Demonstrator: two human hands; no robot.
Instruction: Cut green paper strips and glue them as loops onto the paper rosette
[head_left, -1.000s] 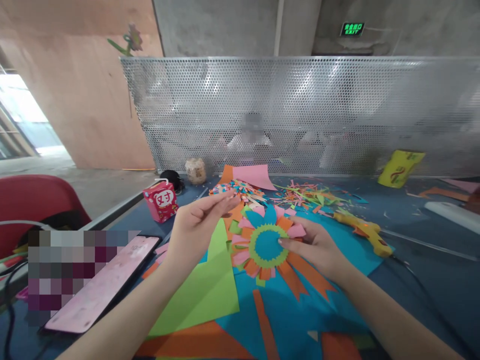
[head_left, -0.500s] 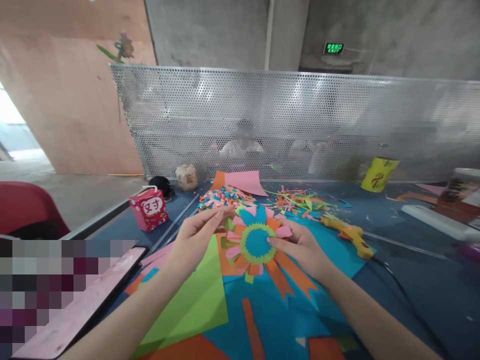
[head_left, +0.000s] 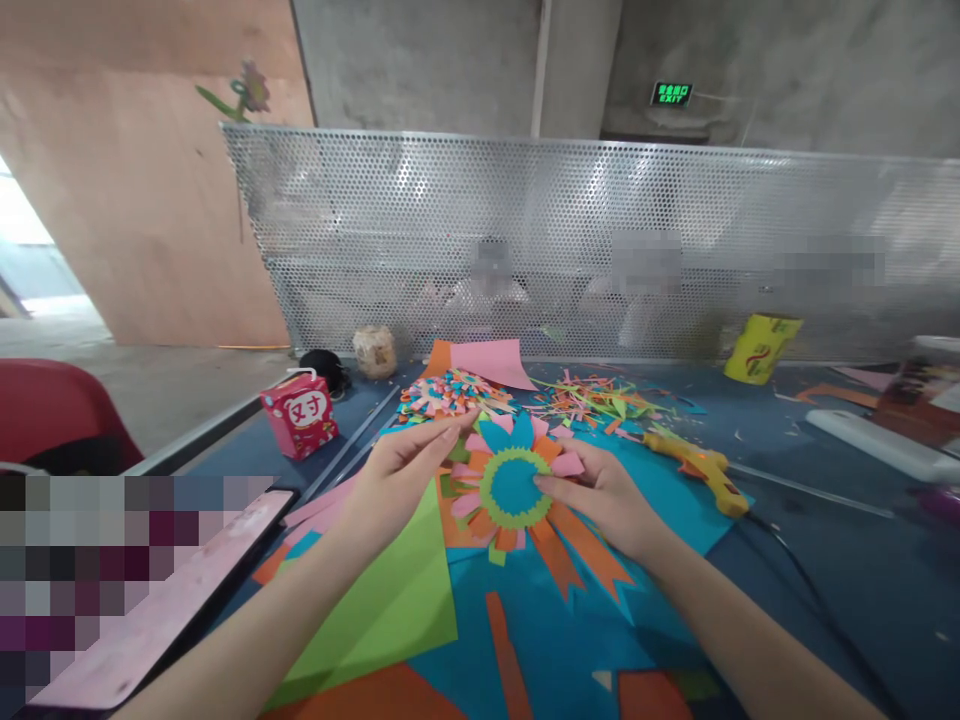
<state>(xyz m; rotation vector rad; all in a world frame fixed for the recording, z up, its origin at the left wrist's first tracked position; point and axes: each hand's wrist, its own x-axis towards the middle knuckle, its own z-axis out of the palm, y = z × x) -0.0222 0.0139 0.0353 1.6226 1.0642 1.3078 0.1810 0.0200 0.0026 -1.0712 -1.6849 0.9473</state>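
- blue tabletop: below both hands; perforated metal screen stands beyond the fingertips.
- paper rosette: between the hands; right side pinched by right hand, thumb on its front.
- left hand: fingertips narrowly bunched near rosette's upper left edge; cannot tell whether they hold anything.
- yellow glue gun: right of right-hand fingers.

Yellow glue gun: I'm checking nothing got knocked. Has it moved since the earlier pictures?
No; judged against the perforated screen, the glue gun lies where it lay; the view shifted.

Glare whitens the left opening and glints fleck the perforated screen
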